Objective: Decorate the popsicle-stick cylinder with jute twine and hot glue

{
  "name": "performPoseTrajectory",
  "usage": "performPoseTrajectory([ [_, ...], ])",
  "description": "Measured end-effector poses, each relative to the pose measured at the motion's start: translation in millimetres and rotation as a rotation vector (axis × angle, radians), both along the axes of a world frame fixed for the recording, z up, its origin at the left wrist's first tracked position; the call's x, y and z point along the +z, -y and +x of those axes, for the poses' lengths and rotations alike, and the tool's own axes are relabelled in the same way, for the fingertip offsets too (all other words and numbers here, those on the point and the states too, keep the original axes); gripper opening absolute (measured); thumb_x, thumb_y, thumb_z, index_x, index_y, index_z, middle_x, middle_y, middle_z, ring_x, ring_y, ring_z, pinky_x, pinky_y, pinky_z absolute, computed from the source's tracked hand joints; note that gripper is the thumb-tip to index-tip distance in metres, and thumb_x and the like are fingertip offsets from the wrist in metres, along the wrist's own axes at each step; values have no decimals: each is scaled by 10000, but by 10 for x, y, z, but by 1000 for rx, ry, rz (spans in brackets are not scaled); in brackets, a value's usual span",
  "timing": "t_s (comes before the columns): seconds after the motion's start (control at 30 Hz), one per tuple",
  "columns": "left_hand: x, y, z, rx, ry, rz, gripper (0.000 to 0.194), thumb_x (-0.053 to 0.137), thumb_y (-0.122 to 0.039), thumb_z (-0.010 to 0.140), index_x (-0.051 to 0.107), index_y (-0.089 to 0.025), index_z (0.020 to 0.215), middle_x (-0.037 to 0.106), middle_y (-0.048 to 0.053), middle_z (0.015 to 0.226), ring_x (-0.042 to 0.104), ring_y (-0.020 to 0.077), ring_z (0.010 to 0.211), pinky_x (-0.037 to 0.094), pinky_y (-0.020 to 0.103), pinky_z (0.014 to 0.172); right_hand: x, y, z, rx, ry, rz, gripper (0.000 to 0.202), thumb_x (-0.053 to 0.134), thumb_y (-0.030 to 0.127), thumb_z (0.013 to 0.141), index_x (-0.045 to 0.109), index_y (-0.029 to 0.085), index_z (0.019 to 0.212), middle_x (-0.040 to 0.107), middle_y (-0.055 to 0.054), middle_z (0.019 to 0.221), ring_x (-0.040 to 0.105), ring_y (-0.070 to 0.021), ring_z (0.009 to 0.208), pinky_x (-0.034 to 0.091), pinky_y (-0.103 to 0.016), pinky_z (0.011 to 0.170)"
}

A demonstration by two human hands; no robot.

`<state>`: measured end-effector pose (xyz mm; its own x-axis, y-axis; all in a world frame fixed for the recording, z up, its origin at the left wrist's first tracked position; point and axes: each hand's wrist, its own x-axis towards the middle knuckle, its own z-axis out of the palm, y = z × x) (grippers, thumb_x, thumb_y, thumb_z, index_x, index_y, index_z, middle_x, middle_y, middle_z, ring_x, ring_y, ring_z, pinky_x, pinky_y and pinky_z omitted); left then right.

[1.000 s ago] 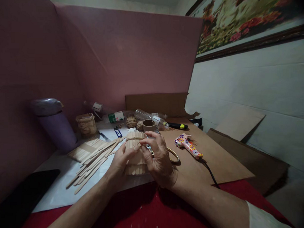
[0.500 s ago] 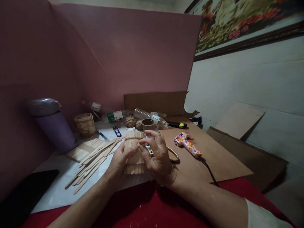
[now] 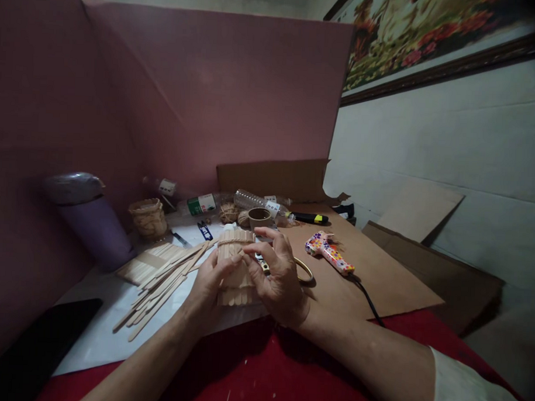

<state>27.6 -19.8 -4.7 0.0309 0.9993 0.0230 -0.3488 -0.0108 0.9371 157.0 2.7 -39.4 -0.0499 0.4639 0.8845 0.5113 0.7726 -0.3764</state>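
Note:
My left hand (image 3: 207,280) is closed around the left side of a holder built from upright wooden craft sticks (image 3: 239,281). Rope-like cord bands circle the holder near its top and bottom. In front of it, my right hand (image 3: 281,277) pinches thumb and index finger together close to my left thumb. What sits in that pinch is too small to make out; the other right fingers are raised and curved. Scissors with a gold ring handle (image 3: 307,273) lie partly hidden behind my right hand. Loose craft sticks (image 3: 159,296) are spread left of my left hand.
A flower-patterned glue gun (image 3: 329,254) with a black cable rests on cardboard (image 3: 391,287) at right. Behind stand a brown tape roll (image 3: 260,219), twine balls (image 3: 229,212), plastic bottles (image 3: 201,204) and a box cutter (image 3: 311,218). A purple bottle (image 3: 97,229) leans at left.
The whole view has shifted very slightly. Both hands keep nearly the same pose on the craft-stick holder.

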Motion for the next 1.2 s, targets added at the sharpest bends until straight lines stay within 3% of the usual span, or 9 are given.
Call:
performPoseTrajectory([
  [0.57,-71,-36,5,31,-9,-5,397,734,-324,690,633,-152,1034,699,51,864,663,204,741,520,281,634,-11,10,-4,-32,-6,10,106,587,201,890,654,218,972,543,-93,1214,524,-242,1149,454,-466,978],
  [0.8,-115,-62,-26,-19,-5,-8,408,723,-336,715,615,-174,1074,683,34,875,653,200,754,525,283,634,-12,9,-10,-39,-3,8,108,590,190,886,651,217,970,545,-91,1214,519,-239,1157,444,-456,985],
  [1.2,-48,-28,20,56,-33,12,404,747,-308,670,625,-149,1021,699,38,833,653,188,712,523,271,621,-19,14,-1,-34,4,28,139,598,166,874,669,220,980,550,-83,1208,522,-232,1136,443,-441,969],
])
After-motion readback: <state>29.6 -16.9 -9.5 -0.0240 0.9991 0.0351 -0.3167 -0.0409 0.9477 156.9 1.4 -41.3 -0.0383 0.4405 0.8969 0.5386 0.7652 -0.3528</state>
